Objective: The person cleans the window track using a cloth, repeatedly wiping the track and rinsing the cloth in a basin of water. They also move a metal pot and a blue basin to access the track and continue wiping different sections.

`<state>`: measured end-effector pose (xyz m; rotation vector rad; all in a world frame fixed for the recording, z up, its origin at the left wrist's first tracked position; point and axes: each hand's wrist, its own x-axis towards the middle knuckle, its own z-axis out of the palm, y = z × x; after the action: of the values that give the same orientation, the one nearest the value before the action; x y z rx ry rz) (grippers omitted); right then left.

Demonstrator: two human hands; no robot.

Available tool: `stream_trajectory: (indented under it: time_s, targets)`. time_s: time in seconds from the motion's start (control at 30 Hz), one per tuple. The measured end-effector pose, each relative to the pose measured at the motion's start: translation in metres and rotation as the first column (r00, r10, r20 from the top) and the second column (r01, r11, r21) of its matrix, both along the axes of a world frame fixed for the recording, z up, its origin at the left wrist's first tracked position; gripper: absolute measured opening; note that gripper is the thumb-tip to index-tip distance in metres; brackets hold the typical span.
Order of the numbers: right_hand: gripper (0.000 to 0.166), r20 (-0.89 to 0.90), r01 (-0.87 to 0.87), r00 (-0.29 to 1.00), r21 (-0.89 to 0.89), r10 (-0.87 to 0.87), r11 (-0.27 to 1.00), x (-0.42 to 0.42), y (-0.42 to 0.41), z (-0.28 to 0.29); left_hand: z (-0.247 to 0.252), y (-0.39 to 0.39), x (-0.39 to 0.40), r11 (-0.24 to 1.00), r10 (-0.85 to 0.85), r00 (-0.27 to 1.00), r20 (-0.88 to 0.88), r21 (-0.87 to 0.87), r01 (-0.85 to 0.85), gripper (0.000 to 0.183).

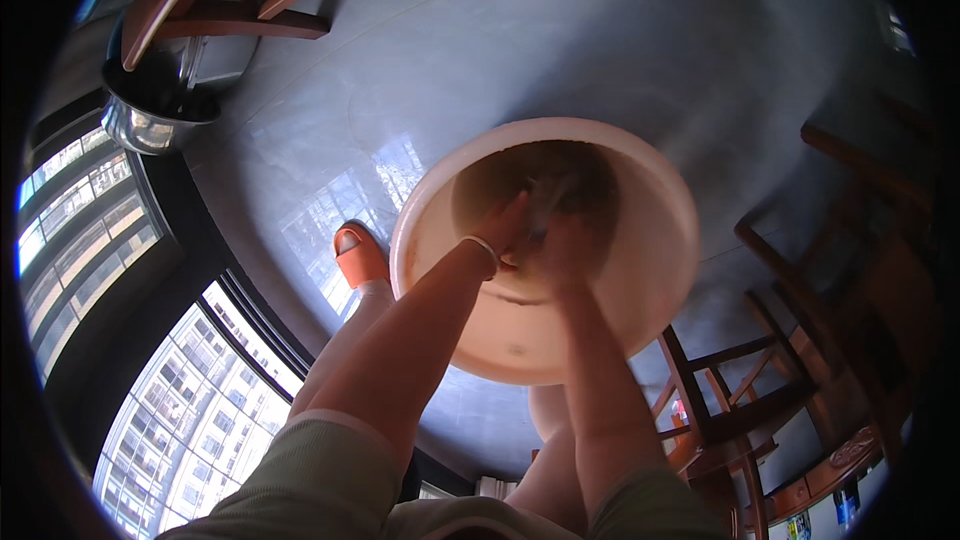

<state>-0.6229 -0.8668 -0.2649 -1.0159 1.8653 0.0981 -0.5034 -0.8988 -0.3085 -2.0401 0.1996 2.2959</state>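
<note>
A large round pale basin (652,255) stands on the floor before me, with dark, murky liquid (487,165) in its bottom. Both my hands reach down into it. My left hand (510,225), with a pale band (484,246) round the wrist, is turned partly sideways with a thumb or finger raised. Close beside it on the right is my right hand (574,240), blurred and in shadow. Something pale shows between and above them, too unclear to name. Whether either hand grips it cannot be made out.
An orange slipper (361,255) on a foot is left of the basin. Wooden chairs (735,397) stand at the lower right, and curved wooden furniture legs (247,19) at the upper left. A shiny metal pot (142,127) is beside the windows (195,397). Bottles (847,502) show at the lower right.
</note>
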Motion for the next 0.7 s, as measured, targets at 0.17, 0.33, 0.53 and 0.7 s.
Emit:
stream_trajectory:
  time_s: [0.17,0.33,0.53,0.7]
  targets:
    - [0.048,0.536,0.454,0.834,-0.535,-0.129,0.713,0.062,0.043,0.119,0.041,-0.023,0.009,0.953,0.177,0.953,-0.248,0.283,-0.103,0.055]
    - [0.048,0.233,0.605,0.766,-0.576,-0.599,0.549,0.079,0.060,0.033,0.028,0.013,0.004,0.977,0.206,0.917,-0.340,0.116,-0.177,0.032]
    - [0.028,0.558,0.892,0.376,-0.001,-0.740,0.453,0.015,0.047,-0.022,0.011,0.002,-0.001,0.987,0.160,0.969,-0.190,0.005,-0.162,0.025]
    - [0.042,0.571,0.890,0.395,-0.044,-0.719,0.453,0.078,0.029,0.095,-0.083,0.005,0.037,0.998,0.067,0.997,-0.036,-0.004,-0.067,0.032]
